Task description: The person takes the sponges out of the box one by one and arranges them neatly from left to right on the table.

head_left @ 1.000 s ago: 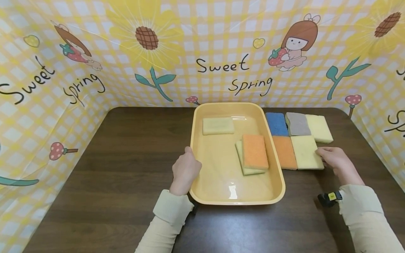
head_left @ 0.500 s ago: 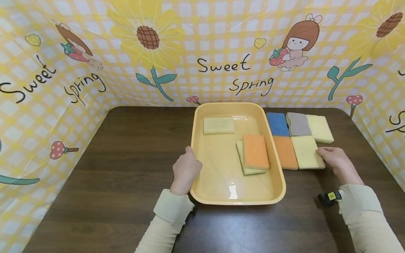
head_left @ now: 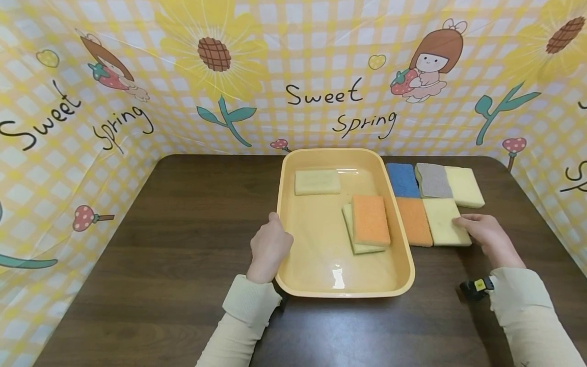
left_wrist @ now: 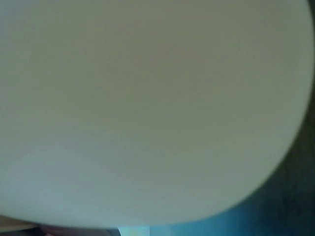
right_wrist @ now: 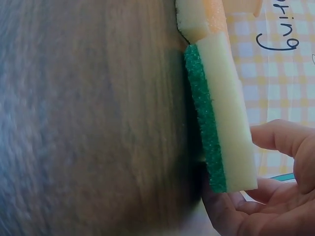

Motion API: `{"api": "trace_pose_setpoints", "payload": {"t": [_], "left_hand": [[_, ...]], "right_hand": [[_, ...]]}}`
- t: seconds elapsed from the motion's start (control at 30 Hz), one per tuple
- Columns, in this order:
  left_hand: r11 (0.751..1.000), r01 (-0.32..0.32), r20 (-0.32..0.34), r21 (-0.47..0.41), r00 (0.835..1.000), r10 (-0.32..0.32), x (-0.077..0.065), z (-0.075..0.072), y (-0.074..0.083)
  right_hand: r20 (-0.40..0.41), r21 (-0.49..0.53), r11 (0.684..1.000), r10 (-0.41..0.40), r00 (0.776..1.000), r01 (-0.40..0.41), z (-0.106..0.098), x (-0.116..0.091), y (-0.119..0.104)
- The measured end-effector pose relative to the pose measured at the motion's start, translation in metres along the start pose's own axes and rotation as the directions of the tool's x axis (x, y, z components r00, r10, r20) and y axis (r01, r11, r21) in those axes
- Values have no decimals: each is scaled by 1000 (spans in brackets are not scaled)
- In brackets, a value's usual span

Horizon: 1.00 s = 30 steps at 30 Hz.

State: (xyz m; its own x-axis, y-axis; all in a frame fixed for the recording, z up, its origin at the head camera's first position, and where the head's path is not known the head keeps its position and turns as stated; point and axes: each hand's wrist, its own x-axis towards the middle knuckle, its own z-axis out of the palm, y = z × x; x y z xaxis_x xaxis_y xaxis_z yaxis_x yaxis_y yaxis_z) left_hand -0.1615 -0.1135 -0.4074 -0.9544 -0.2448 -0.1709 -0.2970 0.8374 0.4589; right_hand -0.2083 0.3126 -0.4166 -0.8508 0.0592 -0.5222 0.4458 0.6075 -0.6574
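Note:
My left hand point(head_left: 270, 248) grips the left rim of a yellow plastic tray point(head_left: 302, 272), its thumb over the edge. In the left wrist view the tray's outer side point(left_wrist: 157, 98) fills the picture, blurred, hiding the fingers. My right hand point(head_left: 488, 235) pinches the near right corner of a pale yellow sponge point(head_left: 442, 220), one finger on top and others beneath. From the right wrist, this sponge point(right_wrist: 231, 113) shows a green scouring layer underneath, tilted slightly off the table. It lies against an orange sponge point(head_left: 414, 220).
Inside the tray, an orange sponge point(head_left: 370, 219) overlaps a pale one point(head_left: 359, 248), and another pale sponge point(head_left: 317, 182) lies at the back. Blue point(head_left: 402, 179), grey point(head_left: 433, 179) and yellow point(head_left: 465, 186) sponges form the back row on the right. A patterned cloth point(head_left: 321, 66) bounds the table.
My right hand's fingertips have slid slightly left, further over the pale yellow sponge. The left hand and the tray hold the same place.

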Motion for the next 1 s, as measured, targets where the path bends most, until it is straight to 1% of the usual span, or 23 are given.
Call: {"api": "trace_pose_setpoints", "payload": {"t": [0.23,0.47,0.57,0.8,1.0], "left_hand": [[1000,2,-1,-7,1000,-2,0,0,0],[1000,0,3,-7,1000,0,-1,0,1],[1000,0,5,-7,1000,0,-1,-1,0],[1000,-1,-2,-7,1000,1,-2,-1,0],[1000,-5,-4,-9,1000,5,-2,0,0]], "right_hand": [[-21,0,1000,-2,1000,2,1,1,0],[-47,-6,999,-32,998,31,2,0,2],[-44,4,1000,-31,999,31,3,-1,2],[-69,-31,998,-56,996,53,1,-1,1],[-61,-2,999,-39,997,39,0,-3,0]]}}
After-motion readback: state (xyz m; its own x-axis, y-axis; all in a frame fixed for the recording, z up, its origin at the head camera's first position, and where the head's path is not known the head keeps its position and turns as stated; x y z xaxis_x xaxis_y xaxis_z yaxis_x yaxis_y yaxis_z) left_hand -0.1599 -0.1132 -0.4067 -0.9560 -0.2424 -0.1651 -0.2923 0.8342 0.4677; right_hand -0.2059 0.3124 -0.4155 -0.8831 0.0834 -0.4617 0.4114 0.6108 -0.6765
